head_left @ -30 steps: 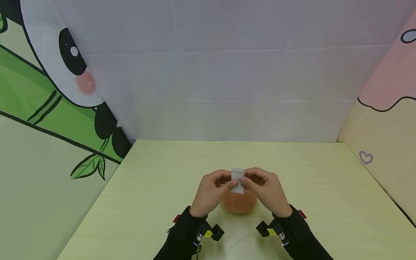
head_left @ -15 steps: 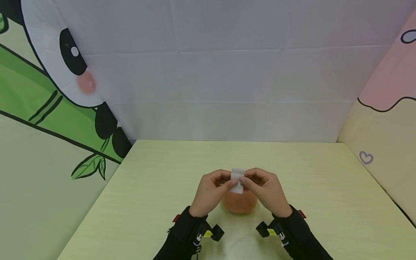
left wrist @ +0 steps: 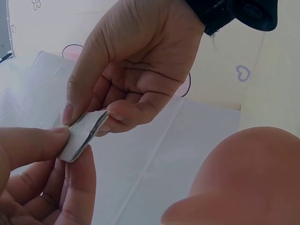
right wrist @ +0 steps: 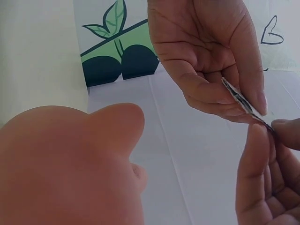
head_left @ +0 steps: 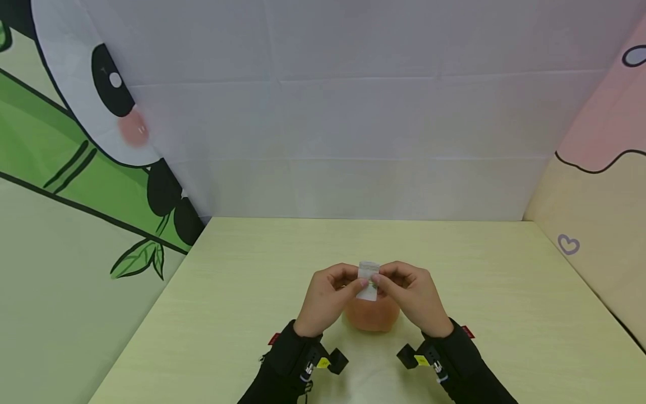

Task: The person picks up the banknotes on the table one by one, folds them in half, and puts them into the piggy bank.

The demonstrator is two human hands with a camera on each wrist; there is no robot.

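Observation:
Both hands meet over the middle of the table around a small flat white packet (head_left: 368, 270), which stands nearly upright and has a greenish mark. My left hand (head_left: 325, 300) pinches its left edge between thumb and fingers; my right hand (head_left: 418, 298) pinches the right edge. In the left wrist view the packet (left wrist: 80, 140) has a dark line along its side. A round orange-pink piggy bank (head_left: 372, 315) sits on the table below the hands, its upper part partly hidden by them. The right wrist view shows an ear and a snout on the piggy bank (right wrist: 65, 164).
The pale wooden table (head_left: 252, 258) ends at a grey-white cloth backdrop (head_left: 353, 123). Printed cartoon panels stand at its left and right sides. Black wrist cameras (head_left: 337, 361) are strapped over dark sleeves (head_left: 282, 367).
The packet's lower end has shifted very slightly to the left. Both hands keep their pinch, and the piggy bank stays where it was.

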